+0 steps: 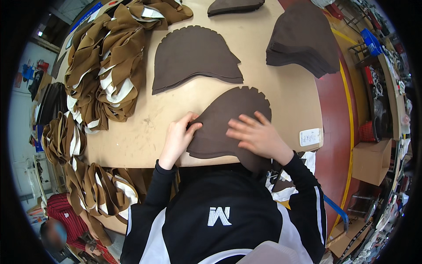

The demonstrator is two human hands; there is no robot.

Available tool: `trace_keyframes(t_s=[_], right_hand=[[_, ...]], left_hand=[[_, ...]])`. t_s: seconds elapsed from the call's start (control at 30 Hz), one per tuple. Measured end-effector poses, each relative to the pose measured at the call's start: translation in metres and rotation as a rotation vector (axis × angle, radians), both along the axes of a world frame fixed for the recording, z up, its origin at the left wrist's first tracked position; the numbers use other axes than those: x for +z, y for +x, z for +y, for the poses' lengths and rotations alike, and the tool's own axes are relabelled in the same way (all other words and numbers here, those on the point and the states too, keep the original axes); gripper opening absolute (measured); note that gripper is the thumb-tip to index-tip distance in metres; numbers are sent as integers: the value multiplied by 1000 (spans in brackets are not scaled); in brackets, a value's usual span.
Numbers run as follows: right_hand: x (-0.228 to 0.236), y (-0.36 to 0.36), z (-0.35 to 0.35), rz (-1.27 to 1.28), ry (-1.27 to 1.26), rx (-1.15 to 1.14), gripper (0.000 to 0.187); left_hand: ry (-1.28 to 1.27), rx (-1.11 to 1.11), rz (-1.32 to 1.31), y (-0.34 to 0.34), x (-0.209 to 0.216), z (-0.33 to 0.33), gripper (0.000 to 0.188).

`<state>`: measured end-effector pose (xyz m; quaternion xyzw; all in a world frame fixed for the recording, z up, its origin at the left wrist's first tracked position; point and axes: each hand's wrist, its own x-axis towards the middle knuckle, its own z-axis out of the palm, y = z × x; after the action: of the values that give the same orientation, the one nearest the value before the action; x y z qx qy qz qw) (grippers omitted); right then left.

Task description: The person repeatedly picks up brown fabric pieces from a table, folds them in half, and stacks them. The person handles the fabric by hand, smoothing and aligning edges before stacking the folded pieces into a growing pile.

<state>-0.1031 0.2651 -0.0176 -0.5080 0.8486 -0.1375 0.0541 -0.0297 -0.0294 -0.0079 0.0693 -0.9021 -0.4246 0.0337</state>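
Left hand [179,135] pinches a smooth, top-notched brown panel [215,115] at its left edge. Right hand [259,137], spread, empty, overlies its right side.

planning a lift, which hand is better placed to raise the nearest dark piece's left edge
Probably left: the left hand seems to pinch the dark brown piece there; the right hand is spread over its other side.

The right hand [259,136], perhaps blurred, partly hides the dark piece [217,116].

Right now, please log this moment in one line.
notched brown panel: below hands; left hand: at its left edge; right hand: spread over it
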Motion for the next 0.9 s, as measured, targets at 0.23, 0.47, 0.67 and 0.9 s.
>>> trace_keyframes(t_s=[0.23,0.47,0.67,0.9], right_hand=[[10,-31,50,308,66,-533,61],[8,44,-17,-71,-146,138,55],[-4,-15,-9,15,-27,-100,51],[-16,-75,20,156,12,-492,52]], left_hand=[[186,155,301,-30,30,-14,20],[-273,388,640,-59,51,-49,36],[-121,-39,-5,10,8,-2,65],[-153,-30,154,26,9,31,55]])
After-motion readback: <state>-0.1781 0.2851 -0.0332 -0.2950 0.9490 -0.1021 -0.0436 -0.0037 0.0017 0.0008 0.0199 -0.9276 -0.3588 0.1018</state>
